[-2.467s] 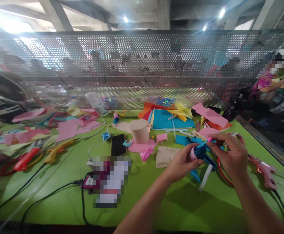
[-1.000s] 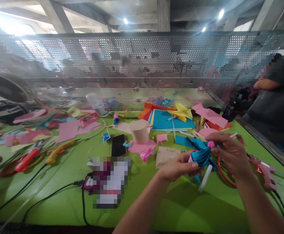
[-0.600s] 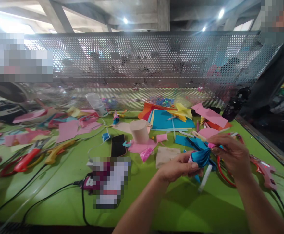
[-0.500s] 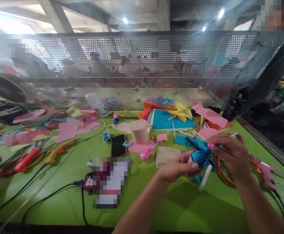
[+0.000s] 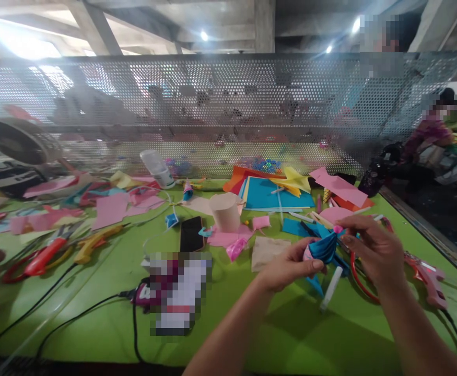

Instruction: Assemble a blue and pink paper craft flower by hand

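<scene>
A: How do your two hands stand now?

B: Your left hand (image 5: 290, 269) is closed narrowly around the gathered blue piece (image 5: 325, 249), which looks like cloth. Your right hand (image 5: 375, 248) pinches its pink tip (image 5: 337, 228). So the piece is between your hands, lifted above the desk (image 5: 236, 300).

A: And what could go wrong for you from here?

B: I judge that if your left thumb relaxes, the folds may loosen. If your right fingers pull too hard, the pink tip may come off; I cannot tell how firmly it is attached. A low sleeve or wrist could also push the white stick below your hands.

A: Please count for you what is around.

B: One blue piece in your hands; just below it, one white stick (image 5: 331, 290). To the right of your right hand, one pink glue gun (image 5: 427, 275). Beyond your left hand, one beige square (image 5: 267, 253), then one beige cylinder (image 5: 225, 214). Farther left of it, one dark phone (image 5: 191, 235) and one yellow glue gun (image 5: 95, 243), which makes two glue guns.
</scene>
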